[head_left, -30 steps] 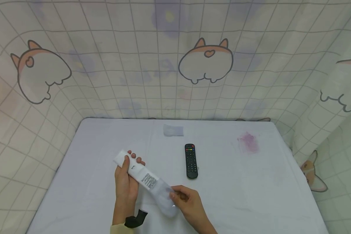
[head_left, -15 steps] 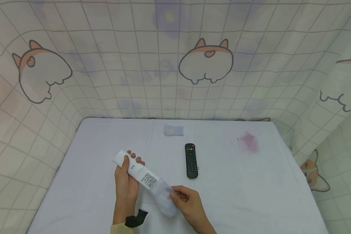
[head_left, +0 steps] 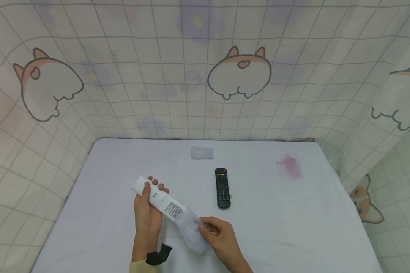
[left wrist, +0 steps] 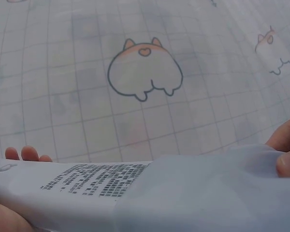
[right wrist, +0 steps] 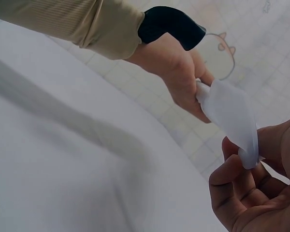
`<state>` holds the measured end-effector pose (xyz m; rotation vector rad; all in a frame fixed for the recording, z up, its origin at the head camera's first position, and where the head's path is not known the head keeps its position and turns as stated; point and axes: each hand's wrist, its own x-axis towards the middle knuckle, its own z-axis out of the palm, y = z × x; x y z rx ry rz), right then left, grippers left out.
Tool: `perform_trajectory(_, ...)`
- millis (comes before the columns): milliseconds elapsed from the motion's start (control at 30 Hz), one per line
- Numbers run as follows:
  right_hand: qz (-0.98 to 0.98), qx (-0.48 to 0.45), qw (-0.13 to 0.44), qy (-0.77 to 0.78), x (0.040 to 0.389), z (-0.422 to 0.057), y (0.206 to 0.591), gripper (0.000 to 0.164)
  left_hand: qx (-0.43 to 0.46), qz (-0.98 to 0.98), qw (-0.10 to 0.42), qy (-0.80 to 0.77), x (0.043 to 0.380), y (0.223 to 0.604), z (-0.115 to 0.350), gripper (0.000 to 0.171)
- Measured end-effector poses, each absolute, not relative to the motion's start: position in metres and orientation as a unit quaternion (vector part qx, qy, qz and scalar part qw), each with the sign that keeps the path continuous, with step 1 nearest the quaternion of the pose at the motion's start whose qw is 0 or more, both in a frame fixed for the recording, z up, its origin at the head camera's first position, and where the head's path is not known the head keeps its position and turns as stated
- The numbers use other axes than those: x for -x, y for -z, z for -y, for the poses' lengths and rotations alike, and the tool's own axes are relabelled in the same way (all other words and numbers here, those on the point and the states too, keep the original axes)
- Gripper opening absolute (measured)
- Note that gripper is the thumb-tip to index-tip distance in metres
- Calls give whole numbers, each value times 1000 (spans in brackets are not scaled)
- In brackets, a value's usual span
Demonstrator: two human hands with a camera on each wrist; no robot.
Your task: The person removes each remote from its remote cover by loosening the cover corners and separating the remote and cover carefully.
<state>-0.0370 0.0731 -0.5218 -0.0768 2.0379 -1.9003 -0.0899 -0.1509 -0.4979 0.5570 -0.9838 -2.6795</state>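
Observation:
A long white object (head_left: 160, 197) with a block of dark print lies slanted between the hands in the head view. A pale, translucent sleeve-like part (head_left: 190, 231) covers its lower right end. My left hand (head_left: 148, 212) holds the upper end, thumb over the top and fingertips showing at the far side. My right hand (head_left: 222, 237) pinches the edge of the pale part between thumb and fingers. The left wrist view shows the printed block (left wrist: 99, 180) and the pale part (left wrist: 203, 193) closely. In the right wrist view, the pinched edge (right wrist: 250, 157) sits between my right fingertips.
A black remote control (head_left: 223, 187) lies on the white-covered table (head_left: 270, 231), right of the hands. Behind it is a small pale rectangular piece (head_left: 202, 152). A pink stain (head_left: 291, 167) marks the cover at the right. A grid-patterned curtain (head_left: 164, 83) surrounds the table.
Both hands keep their grip on the white object in almost the same place. Only a very slight shift of the whole head view shows.

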Motion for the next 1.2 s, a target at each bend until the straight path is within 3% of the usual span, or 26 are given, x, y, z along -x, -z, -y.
perform_trajectory(300,-723,26,174,669,40,-75,524,29,-186,341,122,913,92,501,149,46)
perform_trajectory(933,-728,12,179,662,42,-79,525,32,-192,318,139,918,96,503,153,41)
perform_trajectory(1200,-748,-46,173,639,41,-108,533,32,-177,268,247,914,92,499,190,39)
